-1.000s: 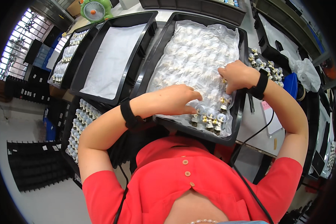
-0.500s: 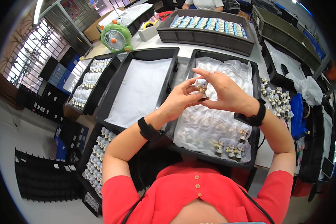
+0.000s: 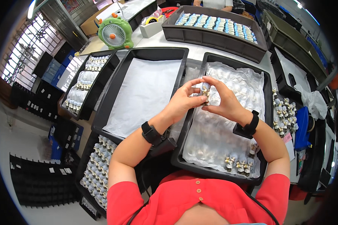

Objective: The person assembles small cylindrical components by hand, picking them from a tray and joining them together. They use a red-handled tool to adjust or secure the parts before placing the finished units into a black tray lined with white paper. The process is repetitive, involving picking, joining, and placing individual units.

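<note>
Cupping hands around a figurine

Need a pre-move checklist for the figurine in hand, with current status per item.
1. Figurine gripped: ok, between the left hand's thumb and fingers.
2. Right hand contact: cannot tell; its fingertips are near the figurine's head and base.
3. Figurine upright: ok, head up.
4. Figurine surface free of flaws: cannot tell, too small here.
5. Sheet in the tray under the hands flat: not ok, wrinkled and bumpy.
6. Wrist bands clear of the figurine: ok, both are well back from it.
</note>
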Demonstrator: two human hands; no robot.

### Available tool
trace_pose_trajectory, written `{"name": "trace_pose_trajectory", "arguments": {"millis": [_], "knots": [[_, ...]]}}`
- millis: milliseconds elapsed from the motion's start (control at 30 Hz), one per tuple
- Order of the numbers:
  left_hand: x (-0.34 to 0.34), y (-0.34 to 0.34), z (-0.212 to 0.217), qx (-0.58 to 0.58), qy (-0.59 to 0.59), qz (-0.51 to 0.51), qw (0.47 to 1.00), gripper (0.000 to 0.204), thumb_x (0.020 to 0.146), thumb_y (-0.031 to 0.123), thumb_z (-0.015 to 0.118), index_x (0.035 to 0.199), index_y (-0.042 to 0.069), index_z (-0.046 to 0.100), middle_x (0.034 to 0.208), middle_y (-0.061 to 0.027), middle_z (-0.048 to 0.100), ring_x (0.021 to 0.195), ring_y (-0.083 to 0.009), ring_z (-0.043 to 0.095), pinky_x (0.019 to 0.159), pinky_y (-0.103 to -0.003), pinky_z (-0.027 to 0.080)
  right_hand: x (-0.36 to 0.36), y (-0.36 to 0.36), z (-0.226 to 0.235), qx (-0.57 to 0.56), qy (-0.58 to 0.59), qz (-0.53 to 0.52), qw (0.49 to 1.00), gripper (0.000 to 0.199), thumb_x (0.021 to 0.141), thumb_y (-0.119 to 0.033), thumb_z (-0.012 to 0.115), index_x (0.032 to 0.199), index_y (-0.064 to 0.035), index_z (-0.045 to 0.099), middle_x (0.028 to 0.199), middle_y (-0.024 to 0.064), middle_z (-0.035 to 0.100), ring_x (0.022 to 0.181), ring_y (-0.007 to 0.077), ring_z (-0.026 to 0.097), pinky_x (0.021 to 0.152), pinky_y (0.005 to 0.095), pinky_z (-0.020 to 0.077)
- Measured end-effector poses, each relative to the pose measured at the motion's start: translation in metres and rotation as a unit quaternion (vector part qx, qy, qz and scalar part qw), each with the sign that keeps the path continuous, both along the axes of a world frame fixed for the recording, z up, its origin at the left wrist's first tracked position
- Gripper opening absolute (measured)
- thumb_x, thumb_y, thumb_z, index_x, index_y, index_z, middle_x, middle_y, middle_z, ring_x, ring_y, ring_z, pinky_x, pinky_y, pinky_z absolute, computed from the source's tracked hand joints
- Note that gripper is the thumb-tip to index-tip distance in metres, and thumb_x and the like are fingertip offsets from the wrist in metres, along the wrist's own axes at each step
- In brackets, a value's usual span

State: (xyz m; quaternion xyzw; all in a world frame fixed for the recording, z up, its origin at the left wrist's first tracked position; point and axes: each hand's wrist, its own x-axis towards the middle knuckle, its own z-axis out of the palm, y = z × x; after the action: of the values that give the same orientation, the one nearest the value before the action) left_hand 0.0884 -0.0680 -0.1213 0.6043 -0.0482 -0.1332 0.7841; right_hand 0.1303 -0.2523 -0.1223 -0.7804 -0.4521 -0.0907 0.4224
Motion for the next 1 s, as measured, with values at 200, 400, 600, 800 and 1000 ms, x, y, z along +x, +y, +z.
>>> {"name": "trace_pose_trajectory", "arguments": {"millis": [200, 400, 600, 800, 1000], "knots": [[-0.001, 0.000, -0.007, -0.031, 0.045, -0.003, 0.999, 0.053, 0.088, 0.018, 0.058, 0.133, 0.003, 0.033, 0.109, -0.0059, 0.053, 0.096, -0.0118, 0.055, 0.083, -0.027, 0.045, 0.002, 0.001, -0.006, -0.005, 0.039, 0.013, 0.999, 0.075, 0.061, -0.008, 0.077, 0.127, -0.0079, 0.042, 0.119, 0.0117, 0.051, 0.109, 0.0284, 0.050, 0.093, 0.0366, 0.0407], [-0.005, -0.001, -0.002, -0.054, 0.079, 0.011, 0.995, 0.054, 0.091, 0.022, 0.054, 0.135, 0.001, 0.031, 0.112, -0.0065, 0.052, 0.098, -0.0129, 0.055, 0.085, -0.029, 0.045, 0.003, 0.001, -0.009, 0.004, 0.057, 0.018, 0.998, 0.071, 0.061, -0.006, 0.075, 0.125, -0.0088, 0.043, 0.117, 0.0117, 0.052, 0.109, 0.0288, 0.049, 0.092, 0.0371, 0.0415], [-0.009, -0.006, -0.003, 0.016, -0.004, 0.013, 1.000, 0.059, 0.084, 0.016, 0.064, 0.131, -0.003, 0.033, 0.118, -0.0088, 0.044, 0.094, -0.0136, 0.057, 0.080, -0.028, 0.048, 0.001, 0.002, -0.009, 0.021, 0.007, 0.023, 0.999, 0.066, 0.062, -0.005, 0.074, 0.122, -0.0091, 0.046, 0.119, 0.0124, 0.049, 0.108, 0.0301, 0.048, 0.090, 0.0377, 0.0421], [-0.016, -0.007, 0.002, 0.040, -0.039, 0.028, 0.998, 0.055, 0.082, 0.010, 0.065, 0.126, -0.004, 0.035, 0.118, -0.0094, 0.041, 0.095, -0.0150, 0.058, 0.079, -0.028, 0.050, -0.003, 0.003, -0.006, 0.029, -0.035, 0.025, 0.999, 0.066, 0.064, -0.004, 0.074, 0.123, -0.0084, 0.045, 0.117, 0.0121, 0.049, 0.106, 0.0299, 0.048, 0.090, 0.0381, 0.0420], [-0.018, -0.005, 0.003, -0.071, -0.007, 0.042, 0.997, 0.045, 0.086, 0.010, 0.059, 0.125, 0.001, 0.039, 0.118, -0.0107, 0.045, 0.101, -0.0173, 0.057, 0.081, -0.029, 0.048, -0.006, 0.001, -0.004, 0.063, -0.010, 0.023, 0.998, 0.075, 0.061, -0.004, 0.075, 0.128, -0.0075, 0.040, 0.117, 0.0106, 0.050, 0.107, 0.0284, 0.049, 0.091, 0.0367, 0.0412]]}}
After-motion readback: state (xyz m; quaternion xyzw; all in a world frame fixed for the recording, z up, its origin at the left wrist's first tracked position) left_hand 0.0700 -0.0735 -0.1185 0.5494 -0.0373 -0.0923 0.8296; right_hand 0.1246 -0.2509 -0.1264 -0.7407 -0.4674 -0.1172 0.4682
